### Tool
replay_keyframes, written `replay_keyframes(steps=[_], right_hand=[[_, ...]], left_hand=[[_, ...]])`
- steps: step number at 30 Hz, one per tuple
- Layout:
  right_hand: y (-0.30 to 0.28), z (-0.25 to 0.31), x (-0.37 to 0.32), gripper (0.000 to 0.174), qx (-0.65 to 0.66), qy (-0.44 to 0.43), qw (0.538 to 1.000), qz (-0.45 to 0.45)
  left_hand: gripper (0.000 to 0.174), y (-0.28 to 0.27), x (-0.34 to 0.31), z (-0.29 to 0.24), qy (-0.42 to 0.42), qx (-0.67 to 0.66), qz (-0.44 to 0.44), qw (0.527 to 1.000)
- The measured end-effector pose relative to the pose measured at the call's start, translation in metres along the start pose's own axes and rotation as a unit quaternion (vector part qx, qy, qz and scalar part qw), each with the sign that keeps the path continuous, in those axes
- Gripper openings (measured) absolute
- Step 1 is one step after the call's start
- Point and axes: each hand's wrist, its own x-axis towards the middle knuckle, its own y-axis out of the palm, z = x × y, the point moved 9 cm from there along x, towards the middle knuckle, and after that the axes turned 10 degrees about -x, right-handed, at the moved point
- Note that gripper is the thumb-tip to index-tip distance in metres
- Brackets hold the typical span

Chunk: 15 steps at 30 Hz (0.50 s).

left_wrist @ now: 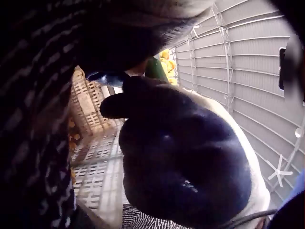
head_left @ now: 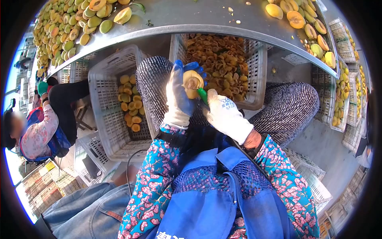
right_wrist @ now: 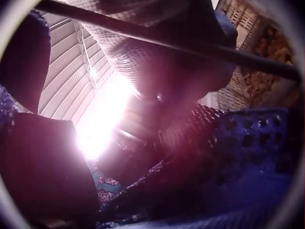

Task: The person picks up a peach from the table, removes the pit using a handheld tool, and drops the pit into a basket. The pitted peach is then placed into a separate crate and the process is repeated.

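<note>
In the head view, the left hand (head_left: 179,93), in a white glove with blue-coated fingers, holds a yellow halved fruit (head_left: 193,83) with its cut, brownish centre facing up. The gloved right hand (head_left: 227,113) grips a tool with a green handle (head_left: 203,96), whose end meets the fruit's lower edge. Any blade is hidden. Dark-coated glove surfaces fill the middle of the left wrist view, with the green handle (left_wrist: 156,70) behind them. The right wrist view is dim and glary; a gloved hand (right_wrist: 167,57) shows there, its fingers unclear.
A crate (head_left: 256,93) of fruit pieces lies beyond the hands, and another crate (head_left: 101,103) with halved fruit stands at the left. The metal table (head_left: 179,18) bears fruit piles at both ends. Another person (head_left: 43,135) sits at the far left. Stacked crates (head_left: 338,115) stand at right.
</note>
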Motion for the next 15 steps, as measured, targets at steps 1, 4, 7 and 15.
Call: replay_keyframes(steps=[1,4,7,15], right_hand=[[0.002,0.000,-0.002,0.032,0.018,-0.011,1.000,-0.009],[0.003,-0.001,-0.005,0.025,0.113,-0.008,0.993,0.023],[0.013,0.002,-0.014,0.021,0.411,0.110,0.888,0.175],[0.028,0.014,-0.018,0.015,0.595,0.162,0.759,0.207]], left_hand=[[0.051,-0.005,0.001,0.002,-0.003,0.012,0.005,1.000],[0.046,-0.006,0.004,0.004,-0.009,0.036,0.016,0.999],[0.050,0.012,-0.005,-0.006,-0.006,0.145,0.026,0.989],[0.039,-0.006,0.010,-0.003,0.038,0.097,0.015,0.994]])
